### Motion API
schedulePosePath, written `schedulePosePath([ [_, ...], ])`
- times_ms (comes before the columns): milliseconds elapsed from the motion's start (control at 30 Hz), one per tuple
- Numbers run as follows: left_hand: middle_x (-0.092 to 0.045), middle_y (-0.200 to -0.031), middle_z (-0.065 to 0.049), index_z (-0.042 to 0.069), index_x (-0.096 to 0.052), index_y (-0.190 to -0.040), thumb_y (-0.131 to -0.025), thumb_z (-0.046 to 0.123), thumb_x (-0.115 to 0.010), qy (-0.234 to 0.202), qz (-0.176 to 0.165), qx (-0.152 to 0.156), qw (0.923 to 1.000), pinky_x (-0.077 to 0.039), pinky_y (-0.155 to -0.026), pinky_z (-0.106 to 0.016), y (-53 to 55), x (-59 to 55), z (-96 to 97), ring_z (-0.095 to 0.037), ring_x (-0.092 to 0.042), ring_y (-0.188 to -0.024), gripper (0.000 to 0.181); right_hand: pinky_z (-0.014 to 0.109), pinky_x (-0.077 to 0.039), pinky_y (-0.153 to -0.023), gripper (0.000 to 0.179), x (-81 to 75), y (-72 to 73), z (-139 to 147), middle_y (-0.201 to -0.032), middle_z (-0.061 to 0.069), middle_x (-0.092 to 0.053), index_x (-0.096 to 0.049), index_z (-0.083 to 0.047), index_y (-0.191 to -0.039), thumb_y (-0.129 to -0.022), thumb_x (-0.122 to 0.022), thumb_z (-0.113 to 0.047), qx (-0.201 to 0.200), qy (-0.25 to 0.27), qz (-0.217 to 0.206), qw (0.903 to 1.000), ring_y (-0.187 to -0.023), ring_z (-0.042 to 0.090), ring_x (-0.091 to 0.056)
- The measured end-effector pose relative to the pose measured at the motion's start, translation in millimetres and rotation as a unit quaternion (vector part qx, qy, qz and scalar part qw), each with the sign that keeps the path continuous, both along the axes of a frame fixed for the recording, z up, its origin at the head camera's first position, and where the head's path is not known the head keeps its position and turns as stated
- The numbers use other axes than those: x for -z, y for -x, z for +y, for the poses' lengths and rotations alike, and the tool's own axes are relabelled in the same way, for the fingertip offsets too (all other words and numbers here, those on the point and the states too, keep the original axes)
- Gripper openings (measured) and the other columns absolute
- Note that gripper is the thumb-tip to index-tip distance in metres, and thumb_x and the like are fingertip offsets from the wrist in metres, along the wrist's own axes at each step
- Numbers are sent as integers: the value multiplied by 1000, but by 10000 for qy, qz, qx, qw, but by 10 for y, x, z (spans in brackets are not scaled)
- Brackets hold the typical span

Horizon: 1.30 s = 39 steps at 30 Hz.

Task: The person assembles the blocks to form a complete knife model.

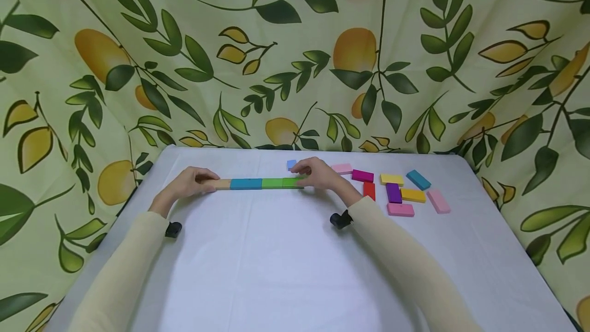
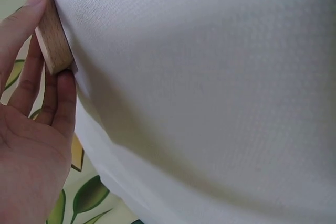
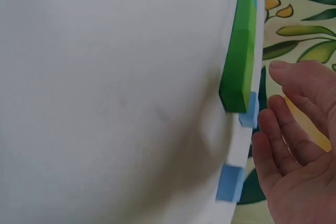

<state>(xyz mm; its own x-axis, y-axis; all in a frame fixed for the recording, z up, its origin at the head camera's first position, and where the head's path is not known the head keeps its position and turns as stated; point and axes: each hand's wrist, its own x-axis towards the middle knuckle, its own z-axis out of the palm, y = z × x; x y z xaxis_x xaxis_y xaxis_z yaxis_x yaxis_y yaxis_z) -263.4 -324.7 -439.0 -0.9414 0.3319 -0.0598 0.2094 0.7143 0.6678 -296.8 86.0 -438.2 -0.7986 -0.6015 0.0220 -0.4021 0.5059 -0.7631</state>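
A straight row of blocks lies on the white table: a plain wooden block (image 1: 223, 184) at the left end, then a blue block (image 1: 246, 184), a light green block (image 1: 272, 183) and a darker green block (image 1: 290, 183). My left hand (image 1: 190, 182) holds the wooden block's outer end; the left wrist view shows the thumb on the wood (image 2: 52, 35) and fingers round its end. Above the row's right end is my right hand (image 1: 318, 173). In the right wrist view this hand (image 3: 299, 135) stands apart from the green block (image 3: 236, 72), fingers loosely bent and holding nothing.
Light blue blocks (image 3: 231, 183) lie behind the row, one (image 1: 292, 164) near my right fingertips. To the right are scattered pink (image 1: 400, 210), red (image 1: 369, 190), purple (image 1: 394, 193), yellow (image 1: 413, 195) and blue (image 1: 418, 180) blocks. A leaf-patterned curtain (image 1: 295, 55) hangs behind the table.
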Motion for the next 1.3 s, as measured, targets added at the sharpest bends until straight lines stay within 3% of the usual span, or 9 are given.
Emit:
schedulePosePath([
  [400,-68,-121,-19,1,-74,-119,-91,8,-79,95,-55,-44,9999,-43,-92,-48,9,46,6,-32,-57,-104,30,41,-50,-94,31,-132,-226,711,-115,18,-69,-69,5,-121,-91,-75,0,-39,69,-144,9999,-106,31,-63],
  [600,-68,-120,-19,0,-74,-117,-90,9,-79,31,74,82,9999,-43,-94,-51,3,43,19,-35,-58,-106,29,37,-52,-91,30,-126,-368,1113,-114,15,-70,-70,3,-121,-92,-75,-4,169,-78,-132,9997,-102,26,-64],
  [867,-69,-119,-18,0,-74,-118,-91,8,-79,31,25,39,10000,-42,-94,-50,-34,51,-8,-33,-58,-105,29,32,-53,-88,29,-115,-584,1602,-113,17,-70,-69,5,-120,-93,-74,-2,473,-8,-61,9989,-103,30,-66],
  [1033,-68,-119,-18,0,-73,-119,-90,8,-79,74,51,66,9999,-42,-92,-50,-29,44,-33,-33,-57,-104,30,32,-53,-88,31,-113,-673,1819,-116,15,-69,-69,2,-122,-93,-75,-8,817,-39,-88,9966,-105,30,-66],
  [1300,-69,-117,-18,0,-73,-118,-90,8,-79,31,63,64,10000,-43,-91,-48,-4,35,-21,-31,-58,-102,30,23,-52,-84,31,-111,-758,2012,-115,16,-69,-69,5,-121,-92,-76,-6,966,112,-26,9953,-101,29,-67],
])
